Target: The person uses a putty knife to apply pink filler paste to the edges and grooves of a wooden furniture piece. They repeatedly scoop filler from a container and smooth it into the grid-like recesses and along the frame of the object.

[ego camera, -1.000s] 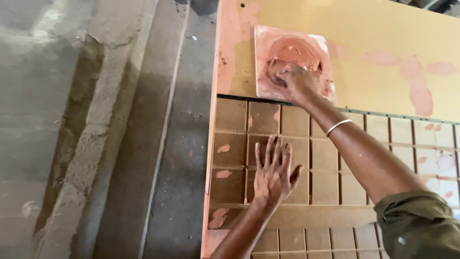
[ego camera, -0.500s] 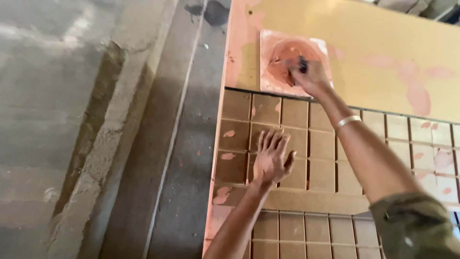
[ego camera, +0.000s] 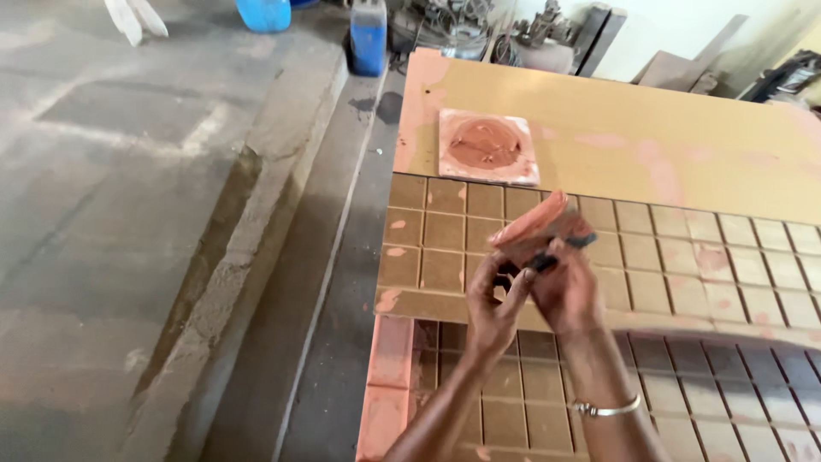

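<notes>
My right hand (ego camera: pixel 571 295), a metal bangle on its wrist, grips a small scraper (ego camera: pixel 540 224) whose blade is loaded with pink filler. My left hand (ego camera: pixel 494 301) is raised against it, fingers pinching at the scraper's dark lower end. Both hands hover above a brown board (ego camera: pixel 684 257) carved into a grid of squares and dotted with pink smears. Beyond it, a square tile (ego camera: pixel 487 147) carrying a mound of pink filler lies on a plain yellow board (ego camera: pixel 684 128).
A second grid-carved board (ego camera: pixel 513 411) lies lower, under my arms. Concrete floor (ego camera: pixel 128 214) with a raised kerb runs along the left. A blue container (ego camera: pixel 369 38), a blue bucket (ego camera: pixel 263 13) and dark machine parts (ego camera: pixel 530 34) stand at the far end.
My right hand has left the filler tile and come back toward me with a loaded scraper. My left hand has lifted off the grid board and met it.
</notes>
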